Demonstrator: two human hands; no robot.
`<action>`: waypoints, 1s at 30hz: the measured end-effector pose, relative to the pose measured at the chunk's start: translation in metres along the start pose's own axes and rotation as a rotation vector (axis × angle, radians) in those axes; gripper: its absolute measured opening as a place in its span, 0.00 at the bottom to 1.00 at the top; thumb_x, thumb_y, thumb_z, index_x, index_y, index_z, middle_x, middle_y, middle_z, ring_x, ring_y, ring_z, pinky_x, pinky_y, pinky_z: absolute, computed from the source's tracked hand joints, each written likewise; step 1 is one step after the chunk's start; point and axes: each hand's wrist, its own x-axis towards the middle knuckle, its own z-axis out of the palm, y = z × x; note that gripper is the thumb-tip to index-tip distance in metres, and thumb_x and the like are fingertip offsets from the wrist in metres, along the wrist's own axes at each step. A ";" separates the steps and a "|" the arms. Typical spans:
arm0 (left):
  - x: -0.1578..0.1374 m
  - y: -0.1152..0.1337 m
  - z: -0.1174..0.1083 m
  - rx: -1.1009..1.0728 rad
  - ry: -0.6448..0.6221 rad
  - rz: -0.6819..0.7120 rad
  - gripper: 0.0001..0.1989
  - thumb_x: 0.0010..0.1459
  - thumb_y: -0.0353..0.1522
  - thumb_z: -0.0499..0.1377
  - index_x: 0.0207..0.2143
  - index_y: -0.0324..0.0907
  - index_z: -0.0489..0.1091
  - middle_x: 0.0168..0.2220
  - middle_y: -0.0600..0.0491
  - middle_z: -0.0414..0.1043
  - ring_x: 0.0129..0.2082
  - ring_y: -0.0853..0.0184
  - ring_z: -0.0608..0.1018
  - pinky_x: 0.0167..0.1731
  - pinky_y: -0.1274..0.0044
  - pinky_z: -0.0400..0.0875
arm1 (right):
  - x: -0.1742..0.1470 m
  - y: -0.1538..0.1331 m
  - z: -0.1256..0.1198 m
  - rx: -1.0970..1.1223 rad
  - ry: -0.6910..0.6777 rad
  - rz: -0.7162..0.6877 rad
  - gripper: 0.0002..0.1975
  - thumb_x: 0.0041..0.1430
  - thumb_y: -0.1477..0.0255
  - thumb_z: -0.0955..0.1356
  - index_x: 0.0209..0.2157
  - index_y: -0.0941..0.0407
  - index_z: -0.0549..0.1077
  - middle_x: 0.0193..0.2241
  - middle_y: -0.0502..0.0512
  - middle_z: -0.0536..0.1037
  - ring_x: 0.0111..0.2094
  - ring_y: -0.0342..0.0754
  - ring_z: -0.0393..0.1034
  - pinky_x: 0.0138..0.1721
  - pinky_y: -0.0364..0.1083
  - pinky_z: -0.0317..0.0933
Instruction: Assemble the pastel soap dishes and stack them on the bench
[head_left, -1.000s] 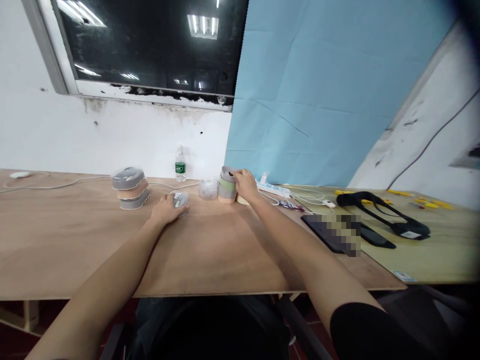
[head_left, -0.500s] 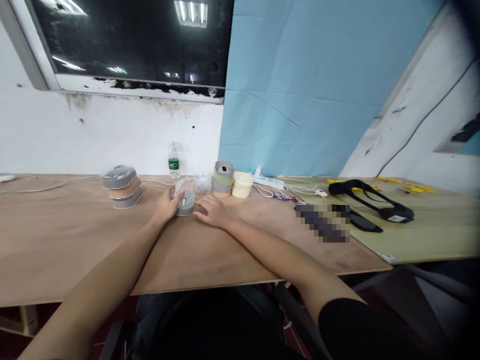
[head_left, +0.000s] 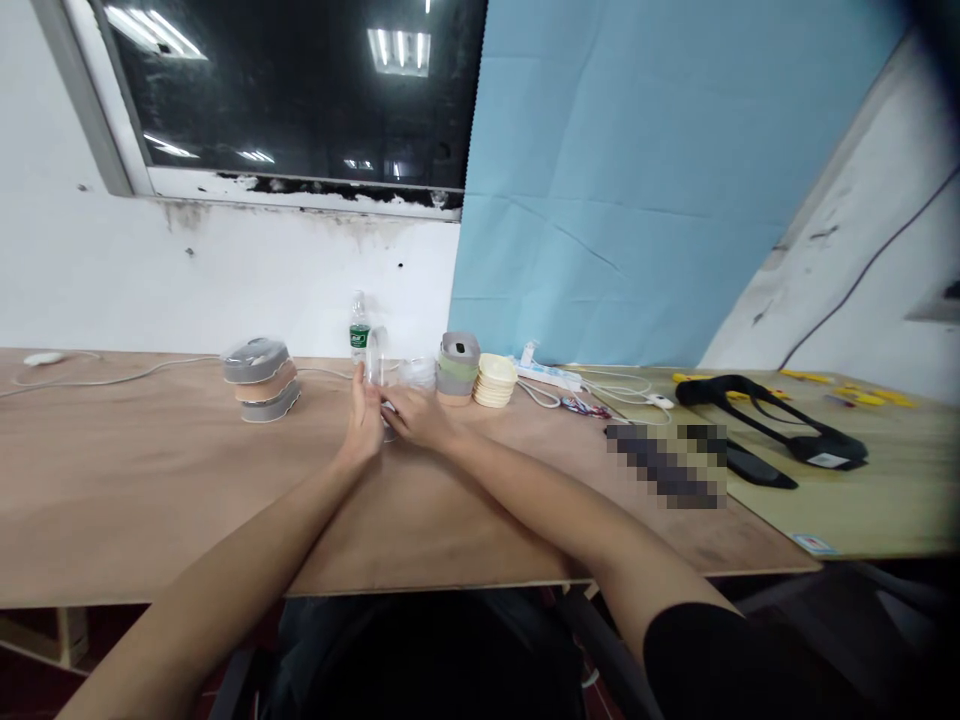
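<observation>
My left hand (head_left: 365, 418) stands on edge over the table, closed on a clear plastic lid (head_left: 376, 350) tilted almost upright above the fingers. My right hand (head_left: 420, 416) reaches in from the right with bent fingers over a small grey container (head_left: 388, 433), touching or nearly touching my left hand. Most of that container is hidden behind the hands. Just beyond my right hand are clear plastic lids (head_left: 417, 373), a stack of grey, green and peach containers (head_left: 458, 368) and a pile of pale yellow trays (head_left: 495, 380).
On the left stands a stack of grey and peach containers (head_left: 260, 380). A water bottle (head_left: 359, 328) is by the wall. White cables and a power strip (head_left: 551, 374) run along the back. A black strap-like frame (head_left: 772, 420) lies on the right table, near yellow pieces (head_left: 870, 395).
My left hand has turned upright and the clear lid has risen to near vertical. My right hand has moved left over the grey container. The camera view has shifted slightly.
</observation>
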 end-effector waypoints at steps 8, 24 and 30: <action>0.013 -0.027 -0.018 0.434 -0.115 -0.012 0.33 0.61 0.53 0.43 0.60 0.42 0.60 0.63 0.44 0.57 0.64 0.52 0.57 0.61 0.59 0.50 | 0.044 0.045 -0.012 -0.303 -0.145 0.377 0.20 0.66 0.72 0.58 0.57 0.48 0.65 0.48 0.54 0.70 0.43 0.48 0.69 0.43 0.44 0.63; 0.014 -0.034 -0.016 0.501 -0.323 -0.119 0.32 0.45 0.54 0.61 0.45 0.40 0.72 0.57 0.38 0.63 0.48 0.49 0.74 0.47 0.65 0.64 | 0.033 0.062 -0.011 -0.292 -0.046 0.475 0.15 0.64 0.71 0.60 0.47 0.55 0.73 0.47 0.58 0.70 0.46 0.51 0.68 0.47 0.48 0.62; 0.014 -0.019 -0.003 -0.197 0.003 -0.265 0.27 0.55 0.52 0.52 0.31 0.37 0.74 0.34 0.46 0.76 0.36 0.60 0.76 0.35 0.74 0.68 | -0.026 0.018 -0.001 0.038 0.139 0.454 0.14 0.61 0.59 0.65 0.38 0.55 0.74 0.36 0.55 0.75 0.34 0.46 0.68 0.38 0.46 0.62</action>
